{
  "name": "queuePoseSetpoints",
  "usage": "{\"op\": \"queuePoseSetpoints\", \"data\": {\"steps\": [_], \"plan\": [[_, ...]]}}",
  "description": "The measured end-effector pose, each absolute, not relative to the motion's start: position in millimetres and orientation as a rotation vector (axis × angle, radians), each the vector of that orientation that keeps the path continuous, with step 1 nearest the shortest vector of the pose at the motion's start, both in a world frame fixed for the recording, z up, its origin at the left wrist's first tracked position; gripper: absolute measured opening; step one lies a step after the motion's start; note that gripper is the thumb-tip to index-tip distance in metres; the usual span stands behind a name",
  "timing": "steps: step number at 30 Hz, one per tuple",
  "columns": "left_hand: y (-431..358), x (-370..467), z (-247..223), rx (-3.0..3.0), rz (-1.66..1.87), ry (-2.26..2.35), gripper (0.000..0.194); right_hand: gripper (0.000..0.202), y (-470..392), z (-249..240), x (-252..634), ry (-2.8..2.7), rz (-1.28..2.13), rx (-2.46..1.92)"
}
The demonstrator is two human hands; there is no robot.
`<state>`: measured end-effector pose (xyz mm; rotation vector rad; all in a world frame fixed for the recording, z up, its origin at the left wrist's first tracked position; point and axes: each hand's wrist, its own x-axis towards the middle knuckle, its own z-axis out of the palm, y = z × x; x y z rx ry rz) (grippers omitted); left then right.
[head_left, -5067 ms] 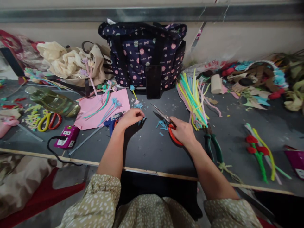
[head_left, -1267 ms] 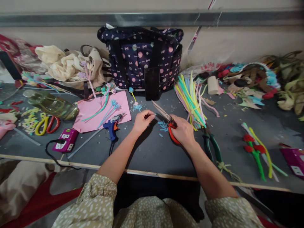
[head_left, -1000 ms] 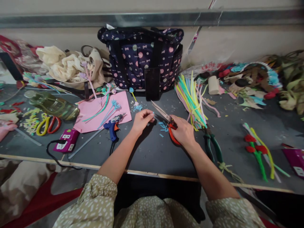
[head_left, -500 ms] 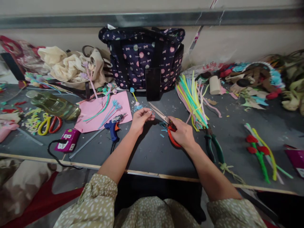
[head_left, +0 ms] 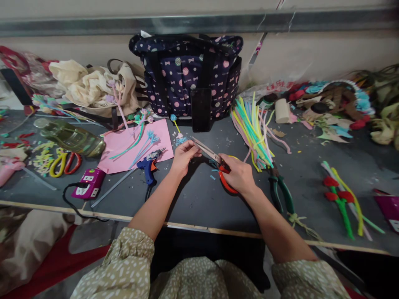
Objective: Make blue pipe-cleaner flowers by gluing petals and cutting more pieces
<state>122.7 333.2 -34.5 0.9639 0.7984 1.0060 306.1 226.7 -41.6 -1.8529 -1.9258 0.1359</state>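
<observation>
My right hand (head_left: 238,171) grips a pair of scissors (head_left: 213,155) by red-orange handles, with the blades pointing up and left. The blades look nearly closed, and their tips reach the fingers of my left hand (head_left: 186,155). Those fingers are pinched together; whatever they hold is too small and covered to name. Short blue cut pieces (head_left: 213,177) lie on the table below the scissors. Beyond my left hand is a little heap of blue fluff (head_left: 181,140), beside a small blue-topped flower with a yellow stem (head_left: 175,123).
A phone (head_left: 201,110) leans on a dark patterned bag (head_left: 187,70). Right of my hands are a bundle of pipe cleaners (head_left: 254,135) and green-handled pliers (head_left: 282,193). To the left lie a blue glue gun (head_left: 148,171), pink sheet (head_left: 116,161), purple power socket (head_left: 90,183) and bottle (head_left: 73,137).
The scissor blades have closed further, and their tips have shifted slightly left and up against my left fingers. My left hand has barely moved.
</observation>
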Motion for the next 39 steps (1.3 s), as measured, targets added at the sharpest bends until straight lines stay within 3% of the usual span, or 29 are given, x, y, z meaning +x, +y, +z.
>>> {"op": "queuePoseSetpoints", "data": {"steps": [39], "plan": [[335.6, 120.4, -33.4, 0.944, 1.073, 0.796, 0.028, 0.043, 227.5, -44.2, 309.1, -2.002, -0.036, -1.861]]}}
